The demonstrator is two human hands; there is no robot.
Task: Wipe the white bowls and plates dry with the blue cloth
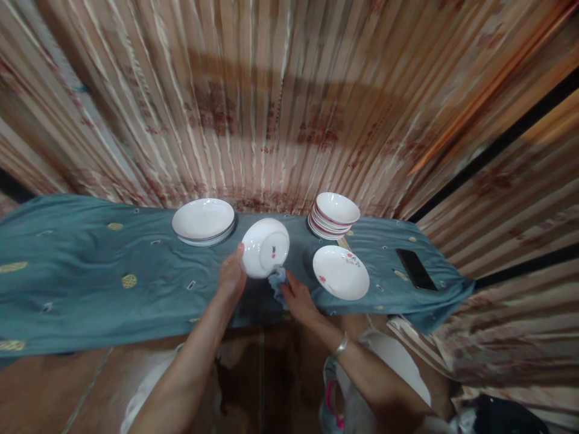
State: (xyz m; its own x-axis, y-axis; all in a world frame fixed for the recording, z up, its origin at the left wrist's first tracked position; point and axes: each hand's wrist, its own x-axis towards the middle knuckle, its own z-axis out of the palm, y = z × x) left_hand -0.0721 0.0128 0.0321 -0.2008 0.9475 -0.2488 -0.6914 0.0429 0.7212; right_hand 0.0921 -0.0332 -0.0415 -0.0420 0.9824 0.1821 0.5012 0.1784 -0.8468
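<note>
A white plate (256,246) is tilted up above the table's front part, its underside with a ring and a small mark facing me. My left hand (233,271) grips its left edge. In my right hand (299,296) is a bunched light-blue cloth (278,283), held at the plate's lower right rim. To the right lies a flower-patterned white plate (341,274). Behind it stands a stack of white bowls (337,209) with reddish rims. A stack of white plates (203,219) sits to the left of my hands.
A teal patterned cloth (90,259) covers the long table. A black phone (416,269) lies near its right end. Pleated curtains (271,108) hang right behind the table and at the right side, where dark poles (497,144) run.
</note>
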